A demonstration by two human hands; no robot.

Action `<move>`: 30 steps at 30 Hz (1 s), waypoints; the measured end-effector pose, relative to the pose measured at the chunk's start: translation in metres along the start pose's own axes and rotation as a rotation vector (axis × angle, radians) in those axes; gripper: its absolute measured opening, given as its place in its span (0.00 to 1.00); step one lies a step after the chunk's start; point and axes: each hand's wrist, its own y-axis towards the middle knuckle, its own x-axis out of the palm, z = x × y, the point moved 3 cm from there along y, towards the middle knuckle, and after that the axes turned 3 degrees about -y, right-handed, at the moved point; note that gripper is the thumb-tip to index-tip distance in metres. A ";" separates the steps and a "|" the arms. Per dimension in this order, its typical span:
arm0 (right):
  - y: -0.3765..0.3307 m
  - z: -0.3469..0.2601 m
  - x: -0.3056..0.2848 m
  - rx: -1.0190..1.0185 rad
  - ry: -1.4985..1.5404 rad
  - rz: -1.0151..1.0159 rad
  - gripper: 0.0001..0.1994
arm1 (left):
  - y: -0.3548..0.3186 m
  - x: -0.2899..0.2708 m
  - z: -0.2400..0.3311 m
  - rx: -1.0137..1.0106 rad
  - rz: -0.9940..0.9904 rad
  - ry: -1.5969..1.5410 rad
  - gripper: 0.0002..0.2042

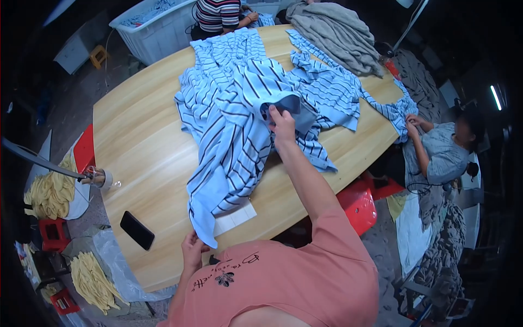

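A light blue knit garment with dark stripes lies bunched across the middle of the wooden table. My right hand grips its folded plain blue edge around an opening, thumb on top. At the table's near edge, my left hand is closed by the hanging plain end of the same garment and seems to pinch its border. Partly under the cloth is a white sheet of card or paper. More striped pieces are spread to the right of the garment.
A black phone and a clear jar are on the left. Grey cloth is heaped at the far right. One co-worker handles striped cloth at the right edge; another sits beyond, beside a white bin. A red stool stands nearby.
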 end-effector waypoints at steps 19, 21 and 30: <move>-0.237 -0.033 0.046 -0.107 -0.351 -1.817 0.14 | -0.043 0.017 0.107 0.598 0.068 0.075 0.12; -0.246 -0.024 0.039 -0.313 -0.623 -1.674 0.16 | -0.046 0.036 0.117 0.675 -0.081 0.196 0.13; -0.282 -0.015 -0.006 -0.737 -0.941 -1.326 0.07 | -0.022 0.099 0.090 0.251 -0.444 0.452 0.19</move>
